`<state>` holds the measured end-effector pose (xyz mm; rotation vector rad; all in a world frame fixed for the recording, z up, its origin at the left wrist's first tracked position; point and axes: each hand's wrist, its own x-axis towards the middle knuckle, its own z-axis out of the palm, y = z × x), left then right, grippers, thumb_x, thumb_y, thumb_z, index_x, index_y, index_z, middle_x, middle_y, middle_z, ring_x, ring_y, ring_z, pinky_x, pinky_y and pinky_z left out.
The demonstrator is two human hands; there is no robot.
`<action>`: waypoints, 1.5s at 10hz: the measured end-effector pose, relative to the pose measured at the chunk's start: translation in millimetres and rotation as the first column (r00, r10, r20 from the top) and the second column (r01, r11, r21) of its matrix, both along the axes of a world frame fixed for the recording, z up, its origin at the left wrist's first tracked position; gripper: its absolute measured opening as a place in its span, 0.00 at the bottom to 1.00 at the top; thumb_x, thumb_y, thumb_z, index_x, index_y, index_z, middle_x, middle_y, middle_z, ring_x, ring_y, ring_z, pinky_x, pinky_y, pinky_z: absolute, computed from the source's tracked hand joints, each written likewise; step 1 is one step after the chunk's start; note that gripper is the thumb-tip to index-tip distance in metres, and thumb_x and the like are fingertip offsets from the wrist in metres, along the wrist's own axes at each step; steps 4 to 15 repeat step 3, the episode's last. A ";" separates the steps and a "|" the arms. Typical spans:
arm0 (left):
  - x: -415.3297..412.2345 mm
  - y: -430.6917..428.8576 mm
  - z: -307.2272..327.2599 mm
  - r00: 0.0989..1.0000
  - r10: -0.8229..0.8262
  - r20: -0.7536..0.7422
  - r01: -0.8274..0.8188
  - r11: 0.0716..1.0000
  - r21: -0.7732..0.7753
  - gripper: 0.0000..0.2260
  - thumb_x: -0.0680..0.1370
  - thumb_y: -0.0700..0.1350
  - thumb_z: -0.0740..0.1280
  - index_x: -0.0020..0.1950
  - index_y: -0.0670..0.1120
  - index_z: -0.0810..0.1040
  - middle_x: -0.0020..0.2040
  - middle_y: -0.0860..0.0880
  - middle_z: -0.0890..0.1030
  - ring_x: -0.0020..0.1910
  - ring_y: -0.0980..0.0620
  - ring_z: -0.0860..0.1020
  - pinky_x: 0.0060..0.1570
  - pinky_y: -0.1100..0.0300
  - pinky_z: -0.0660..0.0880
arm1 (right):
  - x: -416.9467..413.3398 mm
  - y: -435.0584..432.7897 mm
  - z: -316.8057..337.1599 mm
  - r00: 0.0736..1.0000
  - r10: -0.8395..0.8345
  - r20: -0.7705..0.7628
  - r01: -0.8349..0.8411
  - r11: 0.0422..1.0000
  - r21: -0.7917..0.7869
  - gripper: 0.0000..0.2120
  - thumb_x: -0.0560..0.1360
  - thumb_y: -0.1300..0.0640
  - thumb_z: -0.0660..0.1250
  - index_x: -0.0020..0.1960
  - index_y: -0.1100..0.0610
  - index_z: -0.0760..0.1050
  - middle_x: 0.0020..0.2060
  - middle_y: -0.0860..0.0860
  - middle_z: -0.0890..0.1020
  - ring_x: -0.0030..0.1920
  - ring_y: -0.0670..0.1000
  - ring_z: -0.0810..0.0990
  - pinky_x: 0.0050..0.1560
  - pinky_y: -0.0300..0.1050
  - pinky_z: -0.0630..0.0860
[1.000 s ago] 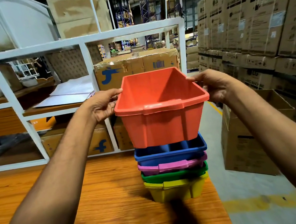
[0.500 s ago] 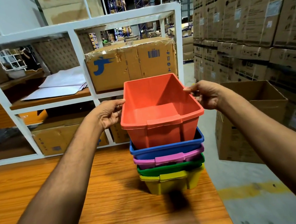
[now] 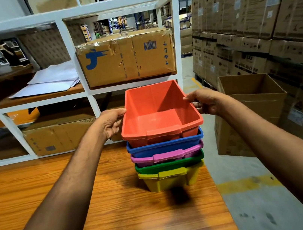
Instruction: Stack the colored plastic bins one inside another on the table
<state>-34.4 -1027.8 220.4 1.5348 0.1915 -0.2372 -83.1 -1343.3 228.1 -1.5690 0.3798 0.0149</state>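
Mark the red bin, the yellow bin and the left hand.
red bin [image 3: 158, 118]: head view, on its inner floor.
yellow bin [image 3: 165, 183]: head view, on its front wall.
left hand [image 3: 111, 123]: head view, on the back of the hand.

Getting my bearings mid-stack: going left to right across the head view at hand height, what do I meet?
In order: left hand → red bin, gripped at both side rims → right hand → open cardboard box on the floor.
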 end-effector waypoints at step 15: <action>-11.3 -5.8 0.4 0.976 0.148 0.161 -0.156 0.987 0.042 0.10 0.80 0.40 0.70 0.61 0.44 0.83 0.50 0.46 0.86 0.51 0.51 0.83 0.54 0.55 0.82 | -21.4 12.8 13.6 0.975 -0.154 0.160 0.182 0.967 -0.176 0.15 0.78 0.64 0.70 0.64 0.59 0.79 0.56 0.55 0.84 0.46 0.46 0.80 0.45 0.42 0.79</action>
